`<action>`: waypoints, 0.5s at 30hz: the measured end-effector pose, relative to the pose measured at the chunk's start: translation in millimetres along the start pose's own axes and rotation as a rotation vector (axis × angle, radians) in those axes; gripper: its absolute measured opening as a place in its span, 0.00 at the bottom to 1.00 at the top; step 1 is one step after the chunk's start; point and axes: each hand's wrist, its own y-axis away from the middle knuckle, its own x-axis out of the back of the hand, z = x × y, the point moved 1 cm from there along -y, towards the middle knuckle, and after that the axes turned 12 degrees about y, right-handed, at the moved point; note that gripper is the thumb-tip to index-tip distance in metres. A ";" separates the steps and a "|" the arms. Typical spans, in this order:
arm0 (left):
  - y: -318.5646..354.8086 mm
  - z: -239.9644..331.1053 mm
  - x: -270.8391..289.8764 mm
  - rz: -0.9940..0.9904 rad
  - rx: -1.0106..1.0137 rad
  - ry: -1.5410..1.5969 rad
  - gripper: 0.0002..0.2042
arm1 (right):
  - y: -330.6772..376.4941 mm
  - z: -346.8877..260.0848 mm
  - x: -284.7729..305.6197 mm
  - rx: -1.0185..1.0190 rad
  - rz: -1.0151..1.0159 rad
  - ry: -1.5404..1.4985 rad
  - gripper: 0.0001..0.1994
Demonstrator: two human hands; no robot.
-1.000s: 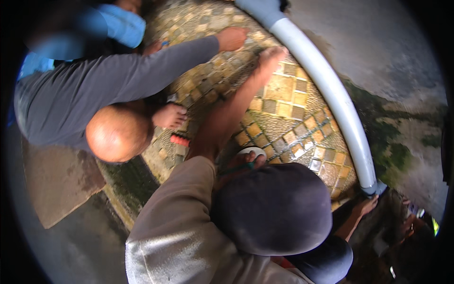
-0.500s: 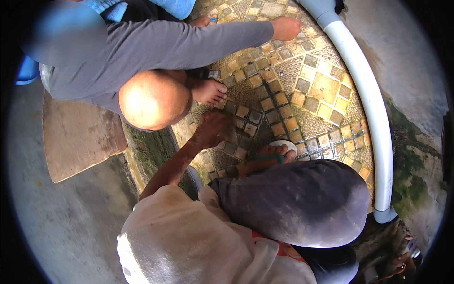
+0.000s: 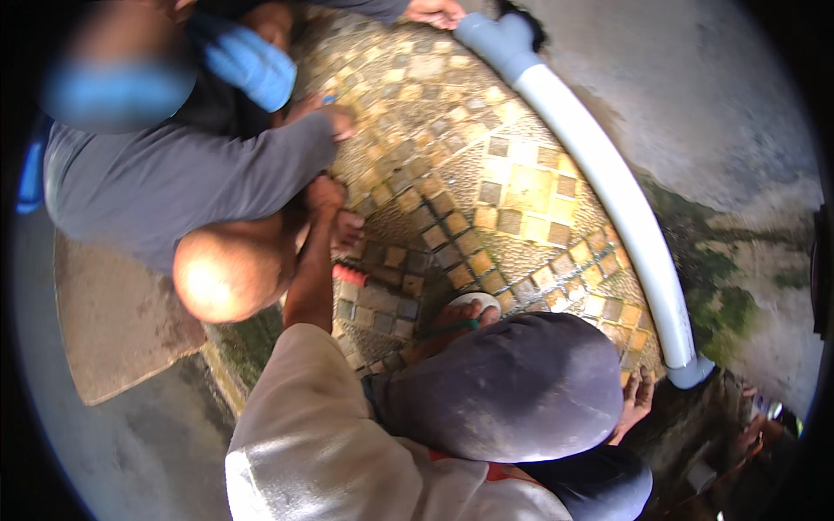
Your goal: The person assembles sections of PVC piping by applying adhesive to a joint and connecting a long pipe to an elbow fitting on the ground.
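Observation:
My left arm, in a beige sleeve, reaches forward over the mosaic tile floor [image 3: 486,174]. My left hand [image 3: 324,194] rests low on the tiles, right against a co-worker's bare foot [image 3: 349,231] and knee [image 3: 228,271]; its fingers are hidden from me. My right hand [image 3: 638,398] lies with fingers spread on the floor's edge, near the end of a white pipe [image 3: 608,191]. My dark-trousered knee [image 3: 504,391] and sandalled foot [image 3: 460,314] fill the lower middle. A red-handled tool [image 3: 352,274] lies on the tiles beside my forearm.
The co-worker in a grey long sleeve [image 3: 174,174] crouches at the left, one hand [image 3: 334,117] on the tiles, another hand [image 3: 434,12] at the top edge. A grey pipe fitting [image 3: 495,39] caps the white pipe. Bare concrete [image 3: 113,321] lies at the left, mossy ground [image 3: 730,286] at the right.
My left hand has drawn back from the far tiles to a spot beside the co-worker's foot. The co-worker's arm has pulled in closer. The view has tilted and shifted.

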 end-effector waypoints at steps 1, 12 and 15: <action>-11.2 -21.1 -9.0 0.148 0.049 0.079 0.25 | 0.7 -4.4 -6.3 0.005 -0.018 0.018 0.19; 77.1 65.9 -53.6 -0.183 -0.364 0.855 0.17 | -1.8 -14.0 -24.0 -0.007 -0.084 0.031 0.19; 135.6 148.8 -28.3 -0.052 -0.744 0.183 0.20 | -0.8 -32.1 -28.0 -0.034 -0.072 0.072 0.19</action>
